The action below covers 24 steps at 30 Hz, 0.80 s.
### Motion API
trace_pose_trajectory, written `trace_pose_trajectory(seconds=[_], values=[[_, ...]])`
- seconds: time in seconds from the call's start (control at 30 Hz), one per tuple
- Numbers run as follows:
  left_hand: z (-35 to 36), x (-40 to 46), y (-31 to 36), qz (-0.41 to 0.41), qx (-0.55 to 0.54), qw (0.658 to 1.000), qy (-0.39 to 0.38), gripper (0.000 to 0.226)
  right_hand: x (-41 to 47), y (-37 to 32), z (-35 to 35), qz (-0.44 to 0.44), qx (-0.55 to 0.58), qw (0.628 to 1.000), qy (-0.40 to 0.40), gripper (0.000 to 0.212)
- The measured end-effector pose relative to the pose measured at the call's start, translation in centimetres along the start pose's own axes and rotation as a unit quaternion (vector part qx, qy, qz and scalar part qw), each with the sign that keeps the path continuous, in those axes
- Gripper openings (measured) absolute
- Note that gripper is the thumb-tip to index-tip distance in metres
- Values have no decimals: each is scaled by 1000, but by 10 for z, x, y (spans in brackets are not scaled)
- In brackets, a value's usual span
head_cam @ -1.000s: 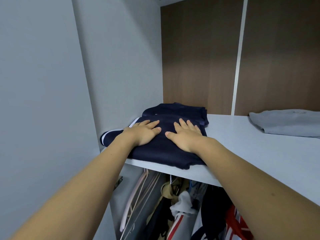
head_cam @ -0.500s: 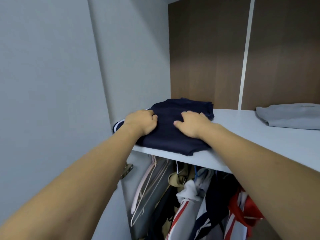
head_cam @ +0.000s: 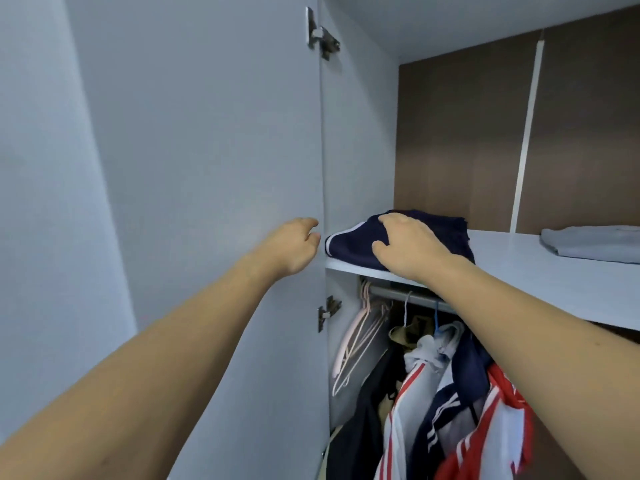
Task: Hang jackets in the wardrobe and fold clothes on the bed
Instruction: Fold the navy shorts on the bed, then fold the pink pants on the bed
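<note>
Folded navy garment [head_cam: 349, 245], white-striped along its left edge, lies on the wardrobe shelf [head_cam: 540, 271] at centre frame, hard against the left inner wall. The right hand [head_cam: 407, 245] lies on top of it, fingers bent over the cloth with the thumb low at the front, so it seems to press or lightly grip the stack; which of the two I cannot tell. The left hand [head_cam: 294, 245], left of centre, is off the garment, fingers loosely curled and holding nothing, in front of the open door's [head_cam: 207, 168] hinge edge. To settle the stack well, I would keep the palm flat, push the garment square to the wall and back from the shelf lip, then lift away straight so the folds do not drag. A folded grey garment [head_cam: 595, 247] sits well apart at the right edge. Below the shelf, a rail [head_cam: 398, 295] carries empty pale hangers [head_cam: 356, 344] and red, white and navy striped jackets [head_cam: 450, 403] at lower right. Brown panels [head_cam: 457, 133] back the shelf.
</note>
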<state>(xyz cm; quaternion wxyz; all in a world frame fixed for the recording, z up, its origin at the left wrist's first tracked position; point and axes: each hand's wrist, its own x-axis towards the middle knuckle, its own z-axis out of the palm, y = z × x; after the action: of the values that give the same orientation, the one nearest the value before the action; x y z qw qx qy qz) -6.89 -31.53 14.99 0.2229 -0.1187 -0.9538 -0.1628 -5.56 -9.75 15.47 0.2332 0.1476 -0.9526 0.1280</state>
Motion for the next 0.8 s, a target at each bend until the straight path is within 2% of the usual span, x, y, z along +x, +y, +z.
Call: trace_pose_trajectory(seconds=[0.13, 0.33, 0.47, 0.6, 0.8], values=[[-30, -55, -8, 42, 49, 997, 41, 48, -37, -54, -3, -23, 35, 999, 0, 29], [-82, -139, -8, 79, 196, 969, 129, 46, -85, -118, -18, -70, 87, 994, -8, 51], [-122, -191, -3, 48, 257, 947, 186, 49, -112, -151, -35, -110, 122, 986, -6, 62], [-148, -249, 11, -3, 292, 931, 219, 49, -141, -178, -51, -165, 164, 972, 13, 60], [-175, -357, 29, -100, 369, 902, 204, 53, -199, -231, -51, -261, 223, 939, -1, 62]])
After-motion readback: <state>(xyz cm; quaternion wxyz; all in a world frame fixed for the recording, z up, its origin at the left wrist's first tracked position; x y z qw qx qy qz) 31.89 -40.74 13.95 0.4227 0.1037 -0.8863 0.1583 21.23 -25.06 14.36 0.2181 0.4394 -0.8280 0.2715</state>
